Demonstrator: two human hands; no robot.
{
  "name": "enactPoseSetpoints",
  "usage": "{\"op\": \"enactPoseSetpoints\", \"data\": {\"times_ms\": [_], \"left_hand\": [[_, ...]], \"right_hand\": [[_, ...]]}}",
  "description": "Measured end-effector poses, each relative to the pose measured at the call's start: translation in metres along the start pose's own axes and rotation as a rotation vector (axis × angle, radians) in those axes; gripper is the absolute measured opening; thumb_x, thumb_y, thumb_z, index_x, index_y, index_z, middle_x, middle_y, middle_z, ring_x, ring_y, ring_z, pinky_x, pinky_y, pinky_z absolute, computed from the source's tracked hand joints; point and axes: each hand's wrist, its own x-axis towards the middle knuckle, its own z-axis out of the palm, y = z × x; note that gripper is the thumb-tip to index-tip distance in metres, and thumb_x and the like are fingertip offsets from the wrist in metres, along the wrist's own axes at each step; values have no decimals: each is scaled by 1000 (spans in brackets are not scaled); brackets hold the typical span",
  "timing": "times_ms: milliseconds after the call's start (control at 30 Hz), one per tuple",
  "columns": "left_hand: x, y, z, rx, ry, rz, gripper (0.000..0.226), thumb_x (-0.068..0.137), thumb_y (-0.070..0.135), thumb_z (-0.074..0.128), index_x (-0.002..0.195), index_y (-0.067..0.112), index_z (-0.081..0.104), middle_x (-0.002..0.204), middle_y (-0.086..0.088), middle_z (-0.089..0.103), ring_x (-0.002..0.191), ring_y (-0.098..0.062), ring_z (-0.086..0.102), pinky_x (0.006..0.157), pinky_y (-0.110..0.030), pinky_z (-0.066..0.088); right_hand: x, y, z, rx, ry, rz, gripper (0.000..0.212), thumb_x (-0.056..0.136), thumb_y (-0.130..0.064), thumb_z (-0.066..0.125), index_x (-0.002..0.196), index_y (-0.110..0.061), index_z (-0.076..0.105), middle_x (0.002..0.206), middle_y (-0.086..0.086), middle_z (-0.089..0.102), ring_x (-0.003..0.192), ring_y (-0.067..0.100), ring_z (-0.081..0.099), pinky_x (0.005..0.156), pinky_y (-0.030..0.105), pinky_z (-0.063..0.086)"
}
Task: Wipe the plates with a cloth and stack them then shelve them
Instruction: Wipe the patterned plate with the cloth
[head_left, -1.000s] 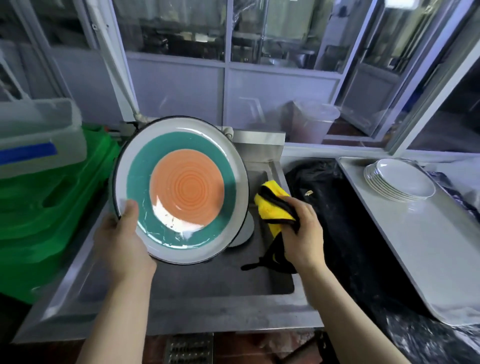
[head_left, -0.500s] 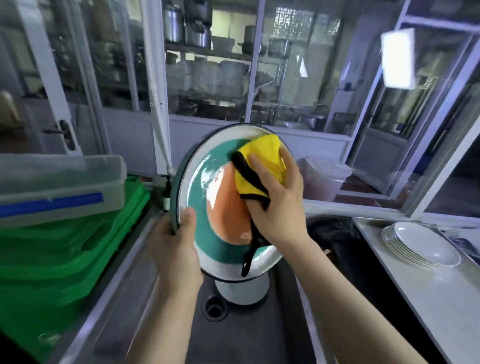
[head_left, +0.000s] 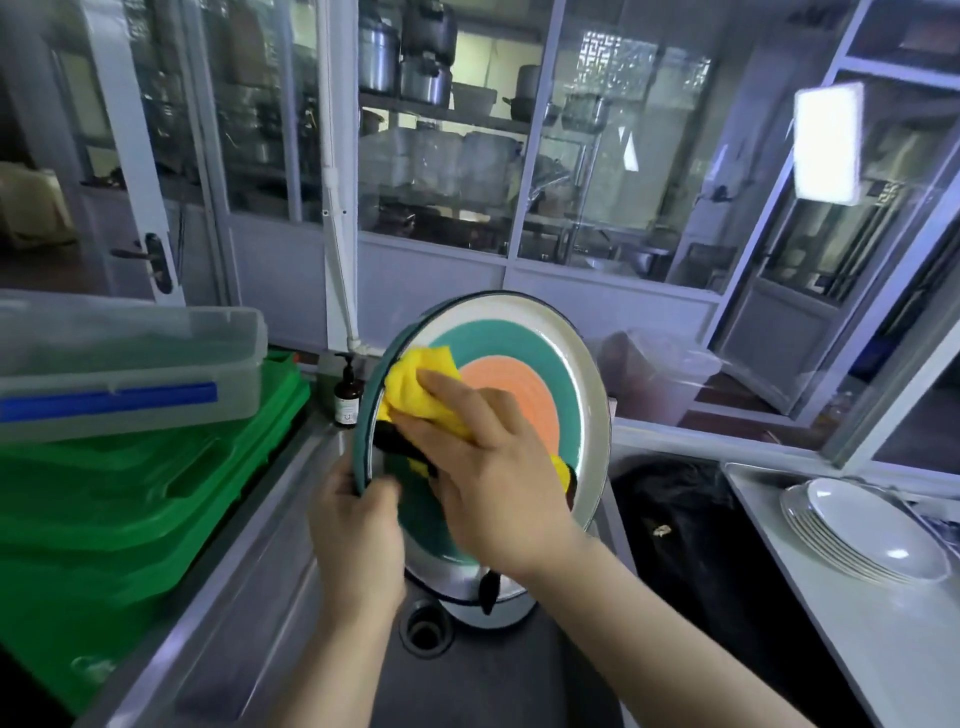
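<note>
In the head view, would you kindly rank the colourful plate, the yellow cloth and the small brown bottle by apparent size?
1. colourful plate
2. yellow cloth, partly hidden under the right hand
3. brown bottle, though it stands farther back, so its real size is unsure

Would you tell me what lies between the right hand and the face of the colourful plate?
In the head view, the yellow cloth lies between the right hand and the plate; the hand presses it against the plate's face.
</note>
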Motion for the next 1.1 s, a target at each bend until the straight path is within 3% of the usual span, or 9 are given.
{"op": "enactPoseSetpoints", "data": {"times_ms": [100, 200, 367, 500, 567, 667, 833, 967, 1100], "left_hand": [[1, -1, -3, 13, -57, -3, 16, 55, 17, 55, 66, 6, 53, 62, -14, 48, 61, -23, 42, 58, -38, 33], [-3, -2, -4, 5, -66, 14, 32, 51, 34, 62, 65, 7, 53, 62, -10, 47, 61, -20, 40, 60, -36, 32], [-8, -5, 0, 87, -73, 112, 32, 66, 57, 58, 62, 26, 62, 49, 11, 45, 49, -2, 36, 48, -18, 30], [-5, -5, 0, 4, -75, 6, 33, 66, 56, 62, 69, 23, 68, 66, -9, 59, 65, -21, 51, 63, -35, 40], [-4, -3, -1, 30, -71, 22, 39, 65, 57, 62, 64, 18, 63, 60, -4, 53, 60, -16, 46, 59, -31, 36], [-4, 0, -3, 86, -81, 65, 52, 65, 58, 60, 69, 6, 54, 61, -6, 48, 59, -14, 40, 60, -31, 32], [-7, 2, -6, 112, -89, 84, 49, 66, 59, 59, 75, 11, 57, 63, -6, 49, 58, -14, 40, 60, -33, 32], [-4, 3, -3, 122, -33, 47, 34, 65, 61, 58, 71, 28, 67, 60, -3, 61, 58, -18, 52, 58, -40, 43], [1, 4, -7, 66, 15, -1, 33, 67, 60, 60, 65, 28, 67, 58, 3, 61, 62, -24, 56, 63, -46, 47]], "right_hand": [[12, 30, -6, -106, 86, 176, 41, 84, -14, 60, 122, -28, 66, 136, 12, 52, 103, 42, 54, 84, 48, 51], [17, 56, -13, -128, 101, 408, 55, 82, -5, 51, 129, -32, 60, 141, 15, 43, 107, 42, 47, 86, 49, 47], [3, 28, 3, -120, 91, 295, 48, 84, -15, 45, 125, -31, 63, 132, 20, 50, 107, 40, 50, 88, 45, 47], [-20, 4, 16, -38, -10, 92, 41, 90, -29, 44, 127, -36, 60, 133, 14, 50, 103, 38, 50, 81, 45, 50], [-18, 13, 14, -39, -19, 83, 41, 88, -29, 49, 127, -39, 60, 132, 14, 50, 105, 37, 50, 82, 45, 51], [-5, 48, 6, -153, 65, 257, 48, 86, -16, 57, 128, -40, 58, 133, 16, 47, 110, 37, 48, 93, 41, 42], [-3, 65, 3, -158, 18, 515, 64, 88, -6, 46, 141, -41, 42, 144, 15, 31, 115, 40, 38, 94, 48, 40], [-16, 19, 13, -108, 22, 276, 47, 87, -21, 47, 132, -35, 57, 131, 22, 48, 109, 45, 50, 87, 47, 47], [-48, -14, 25, -50, -90, 42, 51, 86, -27, 50, 135, -40, 51, 135, 13, 40, 97, 39, 52, 73, 44, 50]]}}
